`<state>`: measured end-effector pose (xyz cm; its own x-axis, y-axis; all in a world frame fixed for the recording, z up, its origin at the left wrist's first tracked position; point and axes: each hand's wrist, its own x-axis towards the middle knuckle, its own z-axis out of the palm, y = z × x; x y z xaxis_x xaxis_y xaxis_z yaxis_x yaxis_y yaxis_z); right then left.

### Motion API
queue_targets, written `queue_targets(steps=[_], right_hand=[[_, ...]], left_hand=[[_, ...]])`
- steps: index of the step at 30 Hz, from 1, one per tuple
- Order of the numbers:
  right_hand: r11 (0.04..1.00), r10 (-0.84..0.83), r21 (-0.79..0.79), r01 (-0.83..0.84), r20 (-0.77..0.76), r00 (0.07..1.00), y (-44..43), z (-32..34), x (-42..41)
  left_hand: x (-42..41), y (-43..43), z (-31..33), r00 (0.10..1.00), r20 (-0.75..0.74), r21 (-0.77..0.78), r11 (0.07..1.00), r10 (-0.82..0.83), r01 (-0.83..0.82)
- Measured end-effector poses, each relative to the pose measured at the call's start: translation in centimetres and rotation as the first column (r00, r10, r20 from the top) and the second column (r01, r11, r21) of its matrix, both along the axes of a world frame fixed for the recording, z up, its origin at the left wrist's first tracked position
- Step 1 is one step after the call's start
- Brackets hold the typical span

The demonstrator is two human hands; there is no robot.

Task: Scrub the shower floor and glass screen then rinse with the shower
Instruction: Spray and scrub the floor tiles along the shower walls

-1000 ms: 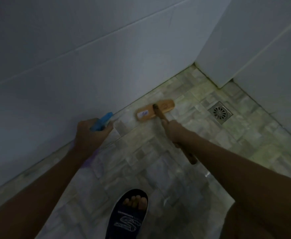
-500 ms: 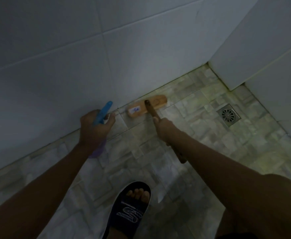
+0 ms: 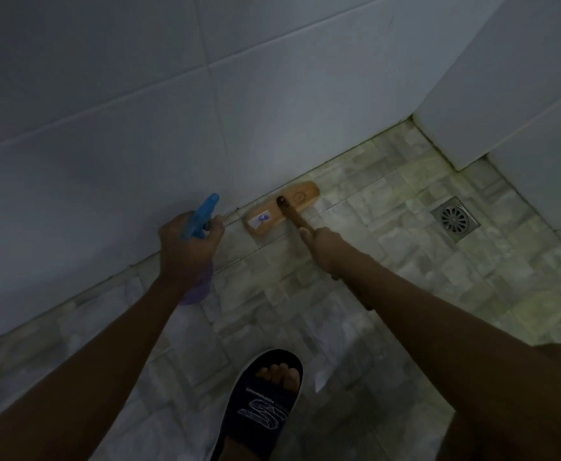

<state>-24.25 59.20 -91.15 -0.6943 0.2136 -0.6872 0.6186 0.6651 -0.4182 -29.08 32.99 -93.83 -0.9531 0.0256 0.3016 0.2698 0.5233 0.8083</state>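
Scrubbing at the shower floor's (image 3: pixel 405 267) far edge, against the wall (image 3: pixel 139 128): the right hand (image 3: pixel 325 251) grasps the handle of the scrub brush (image 3: pixel 300 197), whose head lies on the floor, and the left hand (image 3: pixel 186 251) grips a spray bottle (image 3: pixel 202 212) just beside it. The floor stage appears under way, its extent unclear in the dim light; the glass screen, out of view, and the rinse presumably remain.

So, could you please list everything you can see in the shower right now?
brush: one, wooden, head on the floor at the wall's foot
spray bottle: one, blue top, purple body, left of the brush
drain: one, grey metal, floor on the right
floor: one, mottled grey tiles
wall: pale tiles, behind and right
slipper: one, dark, on a foot, bottom centre
left hand: one, grips the spray bottle
right hand: one, grips the brush handle
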Motion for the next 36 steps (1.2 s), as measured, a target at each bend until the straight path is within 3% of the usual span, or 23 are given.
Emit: queue_targets(steps=[4, 11, 16, 23, 27, 32, 36], right_hand=[[0.984, -0.175, 0.015, 0.176, -0.021, 0.984, 0.4, 0.5, -2.3], [0.999, 0.005, -0.047, -0.008, -0.079, 0.997, 0.2, 0.1, 1.7], [0.995, -0.09, -0.051, 0.084, -0.138, 0.986, -0.6, -0.7, 0.2], [0.998, 0.04, -0.045, -0.038, 0.024, 0.999, 0.3, -0.6, 3.3], [0.999, -0.015, 0.037, 0.01, 0.131, 0.991, 4.0, 0.7, 4.3], [0.989, -0.143, 0.026, 0.143, -0.013, 0.99, 1.6, 0.2, -1.2], [0.998, 0.064, -0.026, -0.063, 0.01, 0.998, -2.1, -0.4, -0.6]], left_hand=[[0.1, -0.2, 0.0, 1.0, 0.002, -0.005, 1.0, 0.014, -0.014], [0.3, 0.4, 0.1, 0.999, 0.037, 0.005, 1.0, -0.028, 0.028], [0.0, 1.3, 0.8, 0.999, 0.023, -0.048, 0.998, -0.042, 0.043], [0.2, 0.3, 0.4, 0.999, 0.031, 0.007, 1.0, 0.019, -0.019], [0.9, 0.4, 0.5, 0.998, 0.024, -0.047, 0.997, -0.055, 0.056], [0.4, 1.1, 1.2, 0.996, 0.076, -0.03, 0.998, -0.052, 0.055], [0.3, 1.7, 1.3, 0.986, 0.052, -0.11, 0.981, -0.157, 0.162]])
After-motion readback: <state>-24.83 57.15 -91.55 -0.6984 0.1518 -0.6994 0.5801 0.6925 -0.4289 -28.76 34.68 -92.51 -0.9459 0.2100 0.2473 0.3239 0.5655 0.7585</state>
